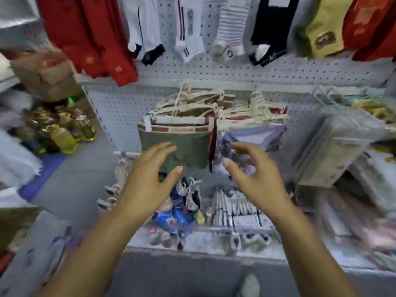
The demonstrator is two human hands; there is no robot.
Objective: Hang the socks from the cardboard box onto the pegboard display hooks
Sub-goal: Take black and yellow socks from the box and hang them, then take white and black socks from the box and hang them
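Observation:
Both of my hands reach forward, empty, toward the white pegboard (289, 69). My left hand (150, 179) has its fingers spread just in front of a green garment (182, 144) on cream hangers. My right hand (255, 174) is open with curled fingers before a clear-wrapped pack (252, 138) hanging beside it. Along the top row hang red socks (85, 35), white socks (186, 28), a striped sock (230, 28), a black sock (270, 28) and a yellow sock (325, 26). A cardboard box (45, 76) sits at the upper left. The picture is motion-blurred.
Below my hands a shelf (203, 247) holds small packaged goods, blue packets (175, 215) and white boxed items (237, 211). Clear-wrapped packs (330, 142) hang at right. Golden trinkets and a yellow bottle (64, 138) lie on the floor at left.

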